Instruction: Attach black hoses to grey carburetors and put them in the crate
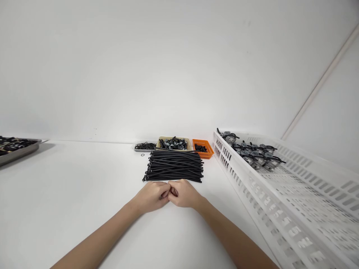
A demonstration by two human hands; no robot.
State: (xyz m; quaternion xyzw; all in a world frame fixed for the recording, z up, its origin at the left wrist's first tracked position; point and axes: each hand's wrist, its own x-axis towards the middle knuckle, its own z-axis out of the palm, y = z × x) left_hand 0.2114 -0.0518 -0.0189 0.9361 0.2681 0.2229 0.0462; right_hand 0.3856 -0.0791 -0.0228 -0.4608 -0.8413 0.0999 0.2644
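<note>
My left hand [153, 195] and my right hand [184, 193] meet knuckle to knuckle over the white table, both with curled fingers. Whatever lies between the fingertips, if anything, is hidden. Just beyond them lies a stack of black rubber tubes [175, 166], laid side by side, with small fittings showing at their left ends. One small black ring [142, 154] rests alone on the table to the left of the stack's far end.
Behind the tubes stand a white tray of black rings [145, 146], a cream tray of black and grey parts [174, 143] and an orange basket [204, 142]. A long white crate [252, 186] with clear-bodied assemblies [256, 153] runs along the right. A metal tray [22, 152] sits far left.
</note>
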